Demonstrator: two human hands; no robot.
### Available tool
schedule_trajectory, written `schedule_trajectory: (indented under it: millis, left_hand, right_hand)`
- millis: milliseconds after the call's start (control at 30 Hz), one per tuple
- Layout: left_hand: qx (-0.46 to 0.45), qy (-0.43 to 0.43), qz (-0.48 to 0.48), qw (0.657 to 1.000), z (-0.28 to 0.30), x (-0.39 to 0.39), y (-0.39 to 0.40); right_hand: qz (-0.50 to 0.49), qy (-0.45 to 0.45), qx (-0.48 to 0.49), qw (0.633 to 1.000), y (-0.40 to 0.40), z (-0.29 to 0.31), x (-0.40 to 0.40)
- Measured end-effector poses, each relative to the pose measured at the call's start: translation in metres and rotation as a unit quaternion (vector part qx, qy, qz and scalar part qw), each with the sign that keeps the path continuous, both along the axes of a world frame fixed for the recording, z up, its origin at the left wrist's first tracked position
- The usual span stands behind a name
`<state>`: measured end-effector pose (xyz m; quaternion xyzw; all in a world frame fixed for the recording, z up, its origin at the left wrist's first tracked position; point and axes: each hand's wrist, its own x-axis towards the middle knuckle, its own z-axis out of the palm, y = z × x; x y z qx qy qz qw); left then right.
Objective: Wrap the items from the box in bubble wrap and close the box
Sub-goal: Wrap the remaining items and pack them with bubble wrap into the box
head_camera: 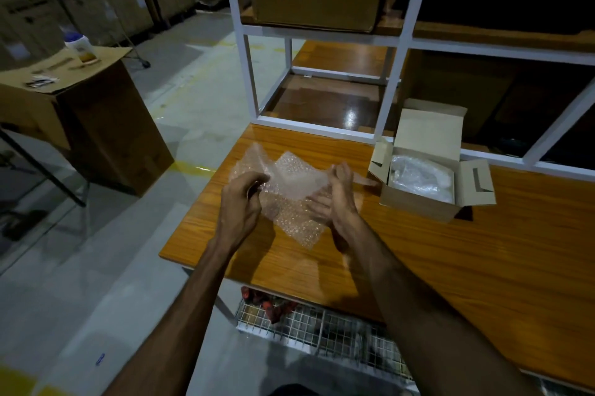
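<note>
Bubble wrap [291, 192] betw. hands: left hand [241, 202] fingers pinch it, right hand [335, 199] flat.

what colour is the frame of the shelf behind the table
White, seen in the head view: the shelf frame has white bars, standing on the orange-brown wooden table.
</note>
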<state>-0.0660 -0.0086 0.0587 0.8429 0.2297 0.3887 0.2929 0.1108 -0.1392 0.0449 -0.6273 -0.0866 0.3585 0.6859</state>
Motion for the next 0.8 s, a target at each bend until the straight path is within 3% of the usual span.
schedule_trajectory:
  millis: [133, 333, 400, 533, 800]
  left_hand:
    - [-0.009, 0.009, -0.033, 0.999, 0.001, -0.008, -0.003]
    - [0.019, 0.012, -0.018, 1.000, 0.003, -0.020, -0.005]
    - [0.029, 0.019, -0.016, 0.999, 0.003, -0.024, -0.004]
    - [0.040, 0.041, -0.017, 0.998, -0.008, -0.027, -0.006]
    - [0.068, 0.126, -0.034, 0.989, -0.031, -0.002, -0.040]
  right_hand:
    - [0.109, 0.003, -0.050, 0.993, -0.002, 0.013, 0.009]
    - [0.065, -0.029, -0.055, 0.996, -0.012, 0.017, 0.032]
    - [0.030, -0.091, -0.057, 0.994, -0.022, 0.018, 0.041]
    - [0.003, -0.276, -0.113, 0.954, -0.062, 0.014, 0.053]
    - [-0.087, -0.385, -0.141, 0.908, -0.158, -0.013, 0.052]
